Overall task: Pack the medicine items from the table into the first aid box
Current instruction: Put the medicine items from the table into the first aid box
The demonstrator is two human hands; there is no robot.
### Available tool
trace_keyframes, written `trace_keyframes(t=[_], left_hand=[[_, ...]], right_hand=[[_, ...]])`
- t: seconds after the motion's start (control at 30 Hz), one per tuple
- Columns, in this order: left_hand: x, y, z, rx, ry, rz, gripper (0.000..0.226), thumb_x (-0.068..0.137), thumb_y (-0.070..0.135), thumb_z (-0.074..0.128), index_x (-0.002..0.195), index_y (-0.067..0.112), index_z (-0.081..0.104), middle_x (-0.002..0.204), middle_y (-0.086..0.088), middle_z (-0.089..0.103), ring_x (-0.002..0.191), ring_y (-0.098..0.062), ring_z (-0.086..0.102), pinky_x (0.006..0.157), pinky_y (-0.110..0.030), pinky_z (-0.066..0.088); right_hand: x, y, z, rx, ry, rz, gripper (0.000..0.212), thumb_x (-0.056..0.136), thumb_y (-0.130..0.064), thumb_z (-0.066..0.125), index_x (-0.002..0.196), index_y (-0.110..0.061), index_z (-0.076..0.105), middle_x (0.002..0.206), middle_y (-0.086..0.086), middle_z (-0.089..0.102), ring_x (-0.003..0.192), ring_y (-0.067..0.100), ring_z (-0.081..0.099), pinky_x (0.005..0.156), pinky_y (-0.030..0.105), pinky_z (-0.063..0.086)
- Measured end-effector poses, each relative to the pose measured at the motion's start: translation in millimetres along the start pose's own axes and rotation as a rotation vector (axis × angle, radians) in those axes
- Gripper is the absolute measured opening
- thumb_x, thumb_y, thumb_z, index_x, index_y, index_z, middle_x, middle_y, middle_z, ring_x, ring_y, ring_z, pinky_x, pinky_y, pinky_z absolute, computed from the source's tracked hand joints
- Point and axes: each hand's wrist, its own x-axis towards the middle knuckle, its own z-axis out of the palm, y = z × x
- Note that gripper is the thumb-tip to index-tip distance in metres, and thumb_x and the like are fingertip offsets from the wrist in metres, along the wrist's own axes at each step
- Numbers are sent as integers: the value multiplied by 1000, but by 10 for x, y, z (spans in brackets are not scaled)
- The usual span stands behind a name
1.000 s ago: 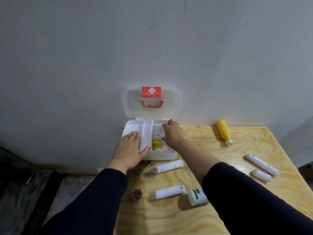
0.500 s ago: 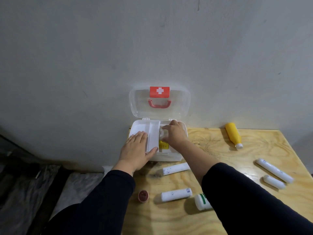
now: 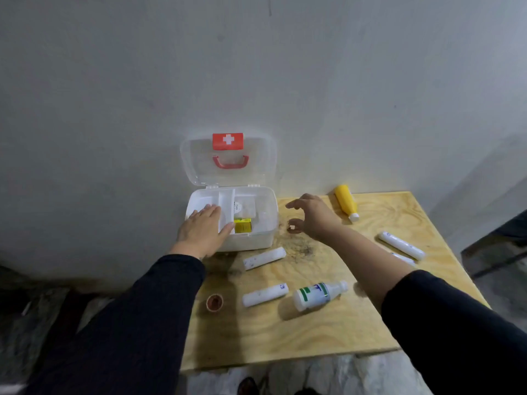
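Observation:
The white first aid box [image 3: 256, 242] stands open against the wall, its clear lid [image 3: 228, 159] upright with a red cross and handle. A yellow packet [image 3: 243, 225] and a white sachet lie inside. My left hand [image 3: 204, 230] rests flat on the box's left front corner. To the right of the box, my right hand [image 3: 312, 215] hovers empty over the table with fingers spread. On the wooden table [image 3: 285, 332] lie a yellow bottle [image 3: 345, 202], a white bottle with a green label [image 3: 316, 295], several white tubes [image 3: 263, 258] [image 3: 265, 294] [image 3: 400, 245] and a small brown cap [image 3: 214, 302].
The grey wall rises right behind the box. The table's left edge runs just under the box, and its front edge is near me. A dark smudge marks the wood right of the box. A dark object stands beyond the table's right side.
My right hand has come out of the box and moved right, empty, over the table. The left hand has stayed on the box.

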Motion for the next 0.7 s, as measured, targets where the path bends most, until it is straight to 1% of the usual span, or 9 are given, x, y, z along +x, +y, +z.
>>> trace_keyframes(t=[0.07,0.1,0.17,0.23,0.33,0.4,0.5,0.57,0.7], left_hand=[[-78,157,-50,-33,66,23,51,101,41,34,141,10,40,149,-7,42,135,-26,41,106,-39,35],[-127,246,-68,-51,93,40,47,100,38,37,139,12,43,147,-5,45,131,-25,45,103,-38,38],[-248,443,-96,-111,115,69,45,99,34,40,141,18,45,147,1,46,133,-20,44,104,-37,39],[-381,634,-75,-139,114,100,43,99,28,41,140,20,48,145,3,49,131,-20,46,104,-36,39],[-584,877,42,-139,102,122,38,98,23,41,132,19,56,138,1,55,122,-23,53,98,-36,43],[-707,1005,150,-186,86,103,34,97,22,43,125,19,61,130,0,59,115,-23,56,93,-36,47],[-878,1140,324,-194,-29,74,35,96,26,44,127,21,61,133,1,58,117,-23,56,96,-37,48],[-969,1171,435,-165,-98,66,36,95,31,45,127,27,60,135,3,57,121,-24,54,95,-35,48],[-1064,1175,538,-174,-116,36,32,91,34,49,119,29,63,123,2,65,110,-26,60,86,-34,49]], right_hand=[[-154,113,-37,-21,-43,22,41,85,-22,69,124,-15,61,119,12,60,114,28,53,97,32,41],[-235,162,-48,-41,-67,32,41,85,-23,69,124,-16,61,120,12,60,113,28,54,96,32,42],[-401,260,-43,-82,-121,56,39,86,-20,66,125,-17,60,123,12,60,115,28,55,96,32,42],[-578,360,6,-91,-186,86,40,87,-8,57,126,-18,59,129,12,58,118,28,54,97,32,44],[-845,511,136,-100,-296,141,53,86,6,42,132,-18,53,137,11,53,125,26,50,100,34,47],[-1000,613,235,-98,-329,176,57,85,7,42,135,-19,49,139,11,50,127,27,49,99,34,48],[-1204,721,386,-97,-323,176,54,84,5,49,134,-16,50,134,12,54,122,28,52,96,35,47],[-1284,782,471,-81,-265,166,51,82,5,50,129,-16,54,128,10,59,118,27,55,95,35,48],[-1339,816,495,-55,-200,163,47,82,4,53,122,-19,56,122,7,63,111,26,59,87,35,51]])
